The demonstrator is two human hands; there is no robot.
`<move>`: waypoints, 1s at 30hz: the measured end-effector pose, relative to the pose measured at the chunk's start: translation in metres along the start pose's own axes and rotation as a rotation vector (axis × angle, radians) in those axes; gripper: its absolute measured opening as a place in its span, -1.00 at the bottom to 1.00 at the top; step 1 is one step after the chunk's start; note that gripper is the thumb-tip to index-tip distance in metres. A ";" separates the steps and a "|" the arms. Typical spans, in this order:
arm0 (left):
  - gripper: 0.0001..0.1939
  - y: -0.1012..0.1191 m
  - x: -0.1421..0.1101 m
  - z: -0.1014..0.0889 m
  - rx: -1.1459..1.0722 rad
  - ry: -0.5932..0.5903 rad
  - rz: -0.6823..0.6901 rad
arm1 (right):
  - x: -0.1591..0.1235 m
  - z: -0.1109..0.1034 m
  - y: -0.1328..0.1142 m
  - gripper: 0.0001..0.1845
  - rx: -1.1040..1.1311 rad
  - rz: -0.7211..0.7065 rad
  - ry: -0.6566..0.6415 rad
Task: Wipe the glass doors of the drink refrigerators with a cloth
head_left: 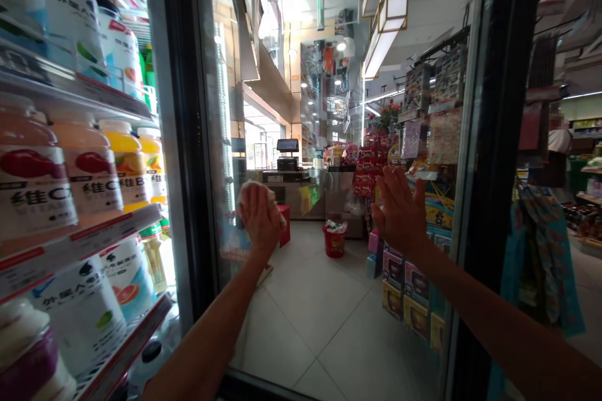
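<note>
My left hand [259,220] presses a pale, crumpled cloth [251,195] against the glass door [310,301], in its left half. The palm covers much of the cloth, which shows around the fingers. Further right, my right hand [399,210] is raised at the glass with its fingers apart and nothing in it. Whether its palm touches the pane I cannot tell. The door has a dark frame [489,156], and the shop shows through the glass between both arms.
At the left, a lit drinks cooler holds shelves [94,235] of bottles [28,169]. Through the glass appear a red bucket [334,243], a checkout counter [310,191] and stacked boxes [407,282]. A person [557,144] stands at the far right, beyond hanging blue packages [540,257].
</note>
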State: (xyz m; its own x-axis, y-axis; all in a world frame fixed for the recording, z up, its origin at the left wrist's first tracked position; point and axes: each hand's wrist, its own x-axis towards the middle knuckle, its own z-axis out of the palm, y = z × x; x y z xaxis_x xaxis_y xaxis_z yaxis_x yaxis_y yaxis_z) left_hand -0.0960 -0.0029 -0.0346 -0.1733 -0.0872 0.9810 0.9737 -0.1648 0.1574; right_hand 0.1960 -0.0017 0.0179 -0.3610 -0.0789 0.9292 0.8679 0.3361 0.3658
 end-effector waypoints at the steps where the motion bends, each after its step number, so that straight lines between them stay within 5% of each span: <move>1: -0.49 -0.007 0.004 0.001 0.014 0.057 -0.140 | -0.003 0.000 -0.002 -0.36 0.000 0.004 -0.003; 2: -0.48 -0.008 0.005 0.002 0.020 0.091 -0.222 | -0.005 0.000 -0.003 -0.35 0.003 0.005 -0.005; 4: -0.48 0.012 -0.001 0.005 0.005 0.071 -0.166 | -0.007 0.001 -0.005 -0.35 0.017 0.005 -0.007; 8: -0.48 0.082 -0.030 0.008 -0.098 -0.163 0.462 | -0.008 0.001 -0.004 -0.35 0.069 0.001 0.001; 11: -0.51 0.092 -0.044 0.004 -0.128 -0.247 0.736 | -0.009 0.001 -0.001 -0.35 0.070 -0.021 0.011; 14: -0.52 0.045 -0.039 -0.004 -0.059 -0.183 0.538 | -0.010 0.001 0.000 -0.35 0.043 -0.017 0.007; 18: -0.49 -0.026 -0.023 -0.007 0.054 0.055 -0.106 | -0.010 0.002 -0.003 -0.36 0.014 -0.004 0.003; 21: -0.48 -0.018 -0.025 -0.004 0.060 0.121 -0.231 | -0.012 0.002 -0.009 -0.36 0.017 0.018 0.003; 23: -0.48 0.016 -0.035 -0.001 0.027 0.040 -0.026 | -0.016 0.002 -0.014 -0.36 0.037 0.023 0.001; 26: -0.50 0.069 -0.053 0.000 -0.071 -0.159 0.498 | -0.023 0.003 -0.019 -0.36 0.072 -0.021 0.001; 28: -0.52 0.079 -0.061 -0.001 -0.126 -0.232 0.728 | -0.027 0.003 -0.019 -0.35 0.084 -0.054 0.005; 30: -0.53 0.061 -0.063 -0.005 -0.129 -0.219 0.707 | -0.029 0.003 -0.018 -0.34 0.085 -0.067 0.007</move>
State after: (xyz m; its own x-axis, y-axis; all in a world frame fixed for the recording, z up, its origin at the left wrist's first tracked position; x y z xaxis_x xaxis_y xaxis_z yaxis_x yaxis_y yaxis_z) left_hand -0.0262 -0.0121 -0.0869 0.5339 -0.0202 0.8453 0.8143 -0.2571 -0.5204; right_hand 0.1897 -0.0026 -0.0157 -0.4145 -0.1105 0.9033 0.8099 0.4078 0.4216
